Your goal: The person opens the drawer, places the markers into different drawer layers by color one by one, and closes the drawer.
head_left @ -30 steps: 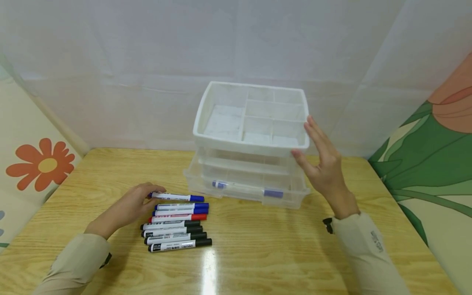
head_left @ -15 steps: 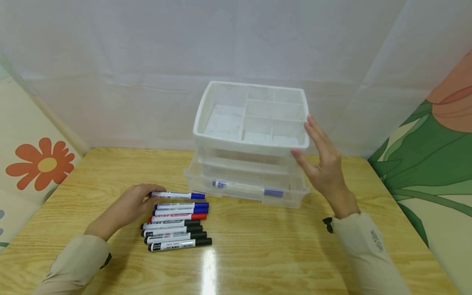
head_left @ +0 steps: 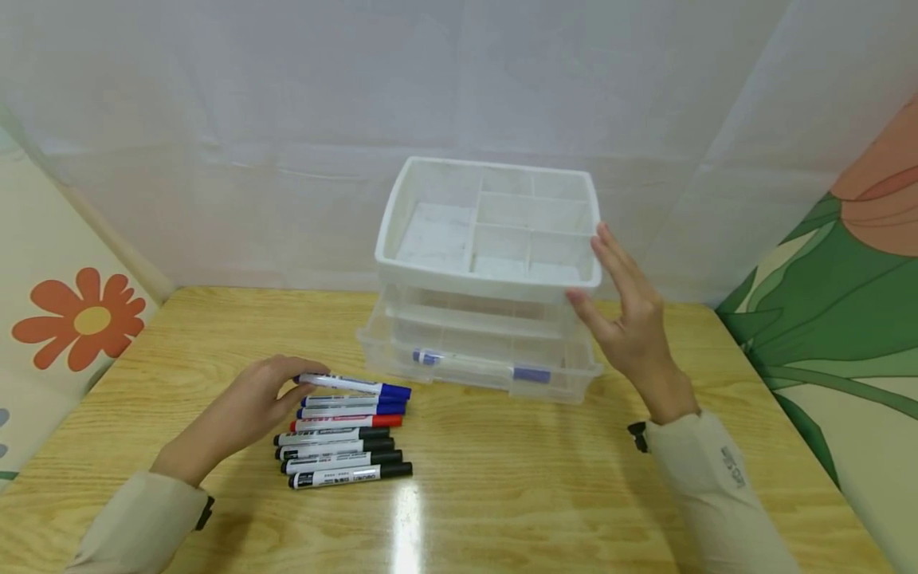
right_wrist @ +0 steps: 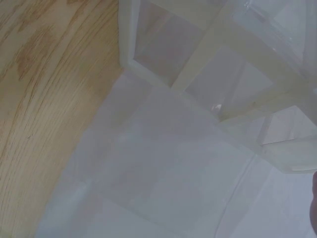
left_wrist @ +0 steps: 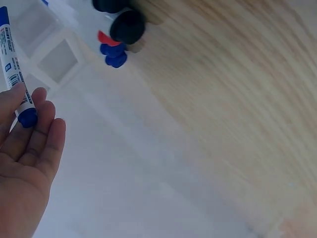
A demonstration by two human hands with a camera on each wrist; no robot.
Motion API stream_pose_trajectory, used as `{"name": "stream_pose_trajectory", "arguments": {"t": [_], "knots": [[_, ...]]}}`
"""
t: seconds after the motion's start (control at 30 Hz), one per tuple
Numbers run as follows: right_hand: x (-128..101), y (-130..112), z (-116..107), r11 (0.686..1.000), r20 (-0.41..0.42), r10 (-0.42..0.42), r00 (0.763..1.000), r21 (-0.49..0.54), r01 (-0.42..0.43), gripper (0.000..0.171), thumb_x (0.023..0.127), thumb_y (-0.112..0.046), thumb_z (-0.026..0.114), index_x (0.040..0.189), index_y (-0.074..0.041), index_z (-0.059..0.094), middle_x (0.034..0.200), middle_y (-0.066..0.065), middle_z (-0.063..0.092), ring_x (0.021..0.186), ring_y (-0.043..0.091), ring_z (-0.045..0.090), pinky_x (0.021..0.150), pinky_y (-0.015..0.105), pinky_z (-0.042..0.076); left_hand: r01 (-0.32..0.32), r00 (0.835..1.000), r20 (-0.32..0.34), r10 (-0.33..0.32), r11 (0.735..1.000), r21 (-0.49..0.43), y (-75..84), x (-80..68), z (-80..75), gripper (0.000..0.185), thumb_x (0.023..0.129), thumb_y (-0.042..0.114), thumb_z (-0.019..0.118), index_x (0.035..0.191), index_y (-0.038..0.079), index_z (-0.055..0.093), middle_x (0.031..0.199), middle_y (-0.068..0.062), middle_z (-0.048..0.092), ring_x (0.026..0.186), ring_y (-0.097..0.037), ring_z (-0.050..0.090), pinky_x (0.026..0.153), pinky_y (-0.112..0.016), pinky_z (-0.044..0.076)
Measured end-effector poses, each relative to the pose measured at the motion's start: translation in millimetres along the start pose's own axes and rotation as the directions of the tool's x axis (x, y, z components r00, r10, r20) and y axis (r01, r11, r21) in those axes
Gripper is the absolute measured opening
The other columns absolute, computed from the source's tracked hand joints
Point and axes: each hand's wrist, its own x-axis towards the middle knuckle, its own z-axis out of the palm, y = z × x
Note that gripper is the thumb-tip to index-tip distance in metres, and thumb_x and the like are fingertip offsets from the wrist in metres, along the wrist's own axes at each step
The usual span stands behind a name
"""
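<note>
My left hand (head_left: 251, 402) pinches a blue-capped marker (head_left: 351, 386) by its rear end, thumb on one side and fingers on the other. The left wrist view shows that marker (left_wrist: 11, 62) held near its blue end. Below it lies a row of markers with blue, red (head_left: 347, 424) and black (head_left: 351, 476) caps. My right hand (head_left: 634, 331) touches the right front corner of a white compartment tray (head_left: 488, 281), fingers fairly straight. That tray tops a clear plastic drawer box (head_left: 459, 327). In its pulled-out bottom drawer (head_left: 545, 392) lies another blue marker (head_left: 469, 368).
The wooden table (head_left: 545, 494) runs back to a hanging white cloth (head_left: 287, 143). Painted flowers decorate the panels at left (head_left: 79, 319) and right (head_left: 825, 319). A divided compartment (right_wrist: 223, 84) of the tray fills the upper right wrist view.
The held marker has moved slightly right, and its cap end has swung toward the front of the table. My left hand has shifted a little with it. The right hand stays put.
</note>
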Motion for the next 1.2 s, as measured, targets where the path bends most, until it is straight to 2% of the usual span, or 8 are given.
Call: {"name": "stream_pose_trajectory", "arguments": {"t": [0.27, 0.47, 0.67, 0.9, 1.0, 1.07, 1.17, 1.2], "knots": [[-0.2, -0.4, 0.5, 1.000, 0.002, 0.000, 1.000, 0.000, 0.000, 0.069, 0.096, -0.049, 0.059, 0.136, 0.008, 0.053, 0.147, 0.023, 0.048, 0.138, 0.035, 0.047, 0.117, 0.038, 0.037, -0.073, 0.996, -0.048, 0.074, 0.997, 0.025, 13.0, -4.8, -6.4, 0.032, 0.081, -0.006, 0.076, 0.110, 0.007, 0.073, 0.109, -0.005, 0.075, 0.099, -0.025, 0.070, 0.080, -0.043, 0.059], [-0.4, 0.1, 0.5, 1.000, 0.008, 0.010, 1.000, -0.008, -0.009, 0.070, 0.097, -0.049, 0.059, 0.136, 0.007, 0.052, 0.148, 0.022, 0.047, 0.139, 0.035, 0.047, 0.117, 0.037, 0.037, -0.161, 0.978, -0.123, 0.170, 0.984, 0.077, 23.2, -10.0, -13.0, 0.037, 0.076, -0.007, 0.079, 0.108, 0.011, 0.074, 0.104, 0.000, 0.075, 0.092, -0.020, 0.069, 0.073, -0.037, 0.058], [-0.5, 0.2, 1.0, 1.000, 0.000, 0.000, 1.000, 0.001, 0.000, 0.070, 0.096, -0.050, 0.059, 0.135, 0.008, 0.053, 0.147, 0.023, 0.048, 0.138, 0.034, 0.047, 0.117, 0.038, 0.037, -0.211, 0.959, -0.175, 0.221, 0.975, 0.076, 31.5, -14.7, -20.0, 0.043, 0.072, -0.009, 0.081, 0.109, 0.012, 0.073, 0.104, 0.002, 0.074, 0.093, -0.017, 0.068, 0.073, -0.033, 0.059], [0.2, 0.4, 1.7, 1.000, -0.005, -0.008, 1.000, 0.009, 0.008, 0.069, 0.096, -0.049, 0.059, 0.135, 0.008, 0.053, 0.147, 0.023, 0.048, 0.139, 0.033, 0.047, 0.118, 0.038, 0.037, -0.251, 0.943, -0.209, 0.259, 0.966, 0.065, 38.4, -20.0, -25.5, 0.053, 0.067, -0.010, 0.084, 0.112, 0.016, 0.071, 0.105, 0.006, 0.073, 0.093, -0.011, 0.066, 0.077, -0.019, 0.055], [0.2, 0.4, 1.2, 1.000, -0.004, -0.009, 1.000, 0.011, 0.009, 0.069, 0.096, -0.049, 0.059, 0.135, 0.008, 0.053, 0.147, 0.023, 0.048, 0.139, 0.033, 0.047, 0.118, 0.038, 0.037, -0.271, 0.936, -0.216, 0.277, 0.961, 0.056, 40.8, -19.8, -26.9, 0.031, 0.084, 0.009, 0.078, 0.113, 0.017, 0.071, 0.105, 0.006, 0.073, 0.092, -0.010, 0.066, 0.078, -0.015, 0.052], [0.1, 0.7, 1.0, 1.000, -0.003, -0.007, 1.000, 0.009, 0.007, 0.070, 0.096, -0.049, 0.059, 0.135, 0.008, 0.053, 0.147, 0.023, 0.048, 0.139, 0.032, 0.047, 0.117, 0.038, 0.037, -0.296, 0.927, -0.226, 0.299, 0.954, 0.049, 42.4, -18.9, -27.4, 0.022, 0.095, 0.028, 0.064, 0.113, 0.016, 0.072, 0.105, 0.006, 0.074, 0.092, -0.010, 0.066, 0.079, -0.013, 0.051], [-0.2, 1.0, 1.1, 1.000, 0.000, -0.005, 1.000, 0.007, 0.005, 0.070, 0.096, -0.049, 0.059, 0.135, 0.009, 0.053, 0.147, 0.023, 0.048, 0.139, 0.033, 0.047, 0.118, 0.038, 0.037, -0.326, 0.914, -0.243, 0.325, 0.945, 0.040, 46.0, -17.2, -28.3, 0.046, 0.101, 0.046, 0.039, 0.113, 0.016, 0.072, 0.105, 0.005, 0.074, 0.092, -0.011, 0.067, 0.083, -0.008, 0.048], [-0.2, 1.0, 1.2, 1.000, 0.000, -0.005, 1.000, 0.006, 0.005, 0.070, 0.097, -0.049, 0.059, 0.135, 0.009, 0.053, 0.147, 0.023, 0.048, 0.139, 0.032, 0.047, 0.118, 0.038, 0.037, -0.333, 0.910, -0.248, 0.332, 0.942, 0.039, 47.7, -16.7, -28.7, 0.048, 0.101, 0.047, 0.037, 0.112, 0.016, 0.072, 0.105, 0.005, 0.074, 0.093, -0.012, 0.068, 0.085, -0.008, 0.048]]}}
